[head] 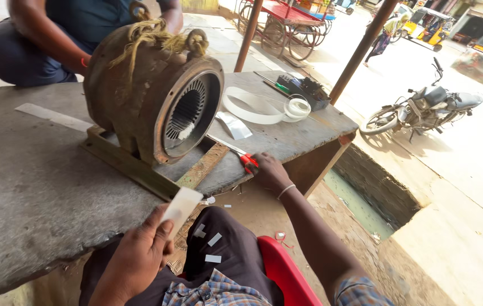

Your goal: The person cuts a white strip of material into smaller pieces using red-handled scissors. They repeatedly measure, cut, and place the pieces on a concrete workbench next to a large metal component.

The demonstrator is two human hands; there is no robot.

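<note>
Now: both hands busy beside the stator [156, 96].
Left hand [139, 255] pinches a white strip [180, 207] between thumb and fingers; right hand [268, 173] closes on red-handled scissors [240, 154] lying on the slab [32, 181].

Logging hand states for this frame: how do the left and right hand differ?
The left hand is raised near the lap, pinching a small white paper strip; the right hand reaches out to the stone slab's edge, resting on red-handled scissors. The left hand's wrist is bare; the right hand's wrist wears a thin bangle. Both are bare, and both sit in front of the rusty motor housing.
</note>
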